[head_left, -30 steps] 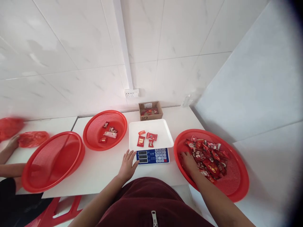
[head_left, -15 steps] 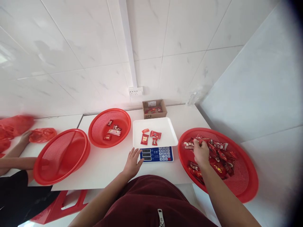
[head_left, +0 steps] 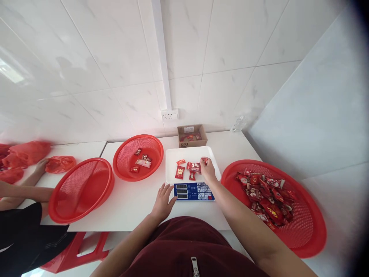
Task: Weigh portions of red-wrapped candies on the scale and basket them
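My right hand [head_left: 208, 170] is over the right side of the scale's white tray [head_left: 173, 153], its fingers closed on a red-wrapped candy [head_left: 204, 159]. Several other wrapped candies [head_left: 180, 172] lie on that tray beside it. My left hand [head_left: 163, 201] rests with fingers spread at the left edge of the scale's blue keypad panel [head_left: 193, 192]. To the right stands a wide red basket [head_left: 313, 231] holding a heap of red candy packets [head_left: 271, 196].
A red basket [head_left: 157, 148] with a few candies and another red basket [head_left: 105, 188] stand left. Behind the scale is a cardboard box [head_left: 192, 144]; a clear plastic bottle [head_left: 238, 124] lies near the wall. At far left, another person's hand [head_left: 42, 165] touches a red plastic bag [head_left: 60, 164].
My right hand has moved left from the candy heap in the right basket to the scale tray, carrying candy. My left hand has stayed by the keypad. The view has shifted slightly.
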`<action>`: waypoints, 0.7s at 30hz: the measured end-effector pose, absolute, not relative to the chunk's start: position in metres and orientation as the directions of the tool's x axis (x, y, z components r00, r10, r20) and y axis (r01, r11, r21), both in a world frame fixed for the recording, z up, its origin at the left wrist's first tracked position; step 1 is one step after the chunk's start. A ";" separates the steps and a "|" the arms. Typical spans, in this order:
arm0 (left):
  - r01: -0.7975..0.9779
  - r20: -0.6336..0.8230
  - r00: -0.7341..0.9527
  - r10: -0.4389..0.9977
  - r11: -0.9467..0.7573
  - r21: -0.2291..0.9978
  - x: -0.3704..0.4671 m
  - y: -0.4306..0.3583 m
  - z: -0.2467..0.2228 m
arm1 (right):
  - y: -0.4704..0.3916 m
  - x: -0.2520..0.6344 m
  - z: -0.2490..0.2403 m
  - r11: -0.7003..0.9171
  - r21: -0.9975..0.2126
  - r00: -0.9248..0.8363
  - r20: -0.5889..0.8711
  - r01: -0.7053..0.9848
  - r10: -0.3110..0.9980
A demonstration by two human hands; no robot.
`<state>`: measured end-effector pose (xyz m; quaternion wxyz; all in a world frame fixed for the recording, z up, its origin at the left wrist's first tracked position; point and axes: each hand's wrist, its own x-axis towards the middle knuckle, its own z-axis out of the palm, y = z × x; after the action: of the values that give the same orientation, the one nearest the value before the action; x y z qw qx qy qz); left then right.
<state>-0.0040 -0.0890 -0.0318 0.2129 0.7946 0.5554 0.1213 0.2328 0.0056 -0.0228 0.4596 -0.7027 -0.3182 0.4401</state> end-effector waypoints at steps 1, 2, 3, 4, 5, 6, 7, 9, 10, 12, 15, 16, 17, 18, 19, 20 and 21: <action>0.833 -0.042 0.347 0.937 -0.288 0.473 -0.006 -0.090 -0.033 | 0.005 0.234 -0.024 -0.377 -0.926 0.410 -0.331 0.035 0.850; 0.835 -0.044 0.342 0.939 -0.282 0.472 -0.007 -0.090 -0.034 | 0.004 0.235 -0.025 -0.380 -0.924 0.409 -0.337 0.027 0.848; 0.837 -0.049 0.338 0.940 -0.277 0.472 -0.008 -0.091 -0.035 | 0.003 0.235 -0.026 -0.384 -0.923 0.406 -0.344 0.020 0.847; 0.838 -0.055 0.337 0.940 -0.273 0.472 -0.008 -0.091 -0.036 | 0.001 0.235 -0.027 -0.387 -0.922 0.398 -0.350 0.014 0.848; 0.839 -0.061 0.338 0.939 -0.272 0.472 -0.008 -0.091 -0.037 | 0.001 0.234 -0.028 -0.389 -0.921 0.386 -0.356 0.008 0.851; 0.837 -0.063 0.343 0.937 -0.275 0.473 -0.007 -0.090 -0.037 | 0.000 0.232 -0.029 -0.390 -0.921 0.372 -0.361 0.004 0.855; 0.834 -0.062 0.351 0.934 -0.282 0.474 -0.006 -0.089 -0.037 | -0.001 0.230 -0.029 -0.391 -0.920 0.359 -0.365 0.000 0.859; 0.825 -0.055 0.369 0.928 -0.300 0.478 -0.002 -0.087 -0.036 | -0.002 0.225 -0.029 -0.391 -0.920 0.341 -0.369 -0.006 0.864; 0.821 -0.052 0.377 0.925 -0.308 0.480 0.000 -0.086 -0.035 | -0.002 0.223 -0.028 -0.389 -0.921 0.338 -0.369 -0.008 0.866; 0.816 -0.055 0.388 0.920 -0.315 0.485 0.003 -0.084 -0.033 | -0.004 0.222 -0.026 -0.385 -0.923 0.344 -0.364 -0.009 0.866; 0.815 -0.068 0.391 0.918 -0.311 0.489 0.005 -0.083 -0.030 | -0.007 0.227 -0.024 -0.381 -0.925 0.367 -0.355 -0.002 0.860; 0.815 -0.071 0.390 0.918 -0.309 0.490 0.004 -0.084 -0.029 | -0.009 0.230 -0.023 -0.379 -0.925 0.378 -0.348 0.006 0.858; 0.816 -0.074 0.389 0.918 -0.306 0.491 0.003 -0.084 -0.029 | -0.011 0.233 -0.024 -0.375 -0.927 0.391 -0.340 0.016 0.855; 0.816 -0.076 0.387 0.919 -0.303 0.492 0.002 -0.084 -0.029 | -0.013 0.236 -0.024 -0.371 -0.928 0.402 -0.330 0.027 0.854; 0.817 -0.078 0.384 0.920 -0.299 0.492 0.000 -0.085 -0.029 | -0.016 0.239 -0.025 -0.368 -0.929 0.412 -0.322 0.037 0.852; 0.819 -0.079 0.379 0.922 -0.294 0.493 -0.002 -0.085 -0.030 | -0.019 0.242 -0.026 -0.367 -0.929 0.418 -0.317 0.043 0.851; 0.821 -0.080 0.373 0.924 -0.289 0.492 -0.004 -0.086 -0.030 | -0.023 0.245 -0.027 -0.370 -0.928 0.422 -0.317 0.047 0.849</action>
<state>-0.0035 -0.0860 -0.0302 0.2331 0.7951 0.5488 0.1108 0.2446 -0.0230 -0.0268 0.4625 -0.7050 -0.3180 0.4336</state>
